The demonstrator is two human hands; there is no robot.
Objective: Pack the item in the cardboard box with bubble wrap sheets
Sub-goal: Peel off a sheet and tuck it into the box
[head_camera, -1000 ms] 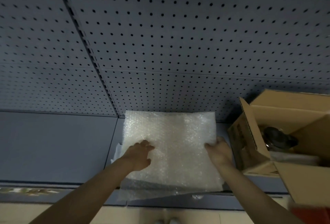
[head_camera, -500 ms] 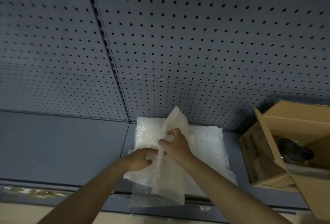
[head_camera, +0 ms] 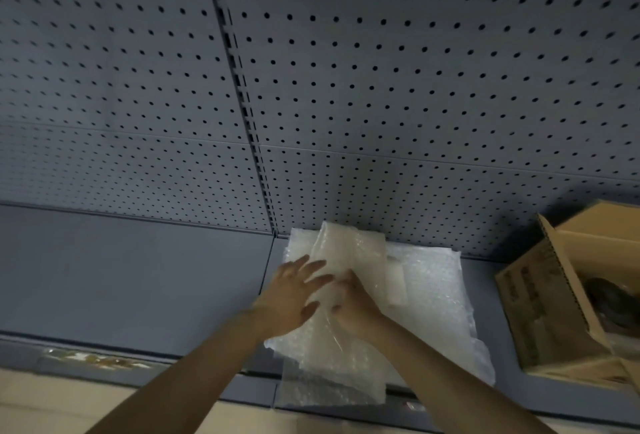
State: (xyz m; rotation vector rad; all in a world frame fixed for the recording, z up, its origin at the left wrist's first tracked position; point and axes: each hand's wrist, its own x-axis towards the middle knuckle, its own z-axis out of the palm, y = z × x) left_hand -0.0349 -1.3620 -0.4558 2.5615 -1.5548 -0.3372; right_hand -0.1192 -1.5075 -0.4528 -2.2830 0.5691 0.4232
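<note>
Bubble wrap sheets (head_camera: 429, 291) lying stacked on grey shelf (head_camera: 138, 278), at 6 o'clock below pegboard (head_camera: 381, 87). Top sheet (head_camera: 349, 253) being folded over, lifted at stack's 10 o'clock. Left hand (head_camera: 291, 298) being held flat, fingers spread apart, against fold. Right hand (head_camera: 353, 305) being pinched onto top sheet. Cardboard box (head_camera: 554, 295) standing open at 3 o'clock, dark item (head_camera: 602, 298) being seen inside.

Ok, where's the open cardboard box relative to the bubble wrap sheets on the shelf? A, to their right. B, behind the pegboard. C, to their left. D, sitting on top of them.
A: the cardboard box stands at the shelf's right end, apart from the bubble wrap sheets.
</note>
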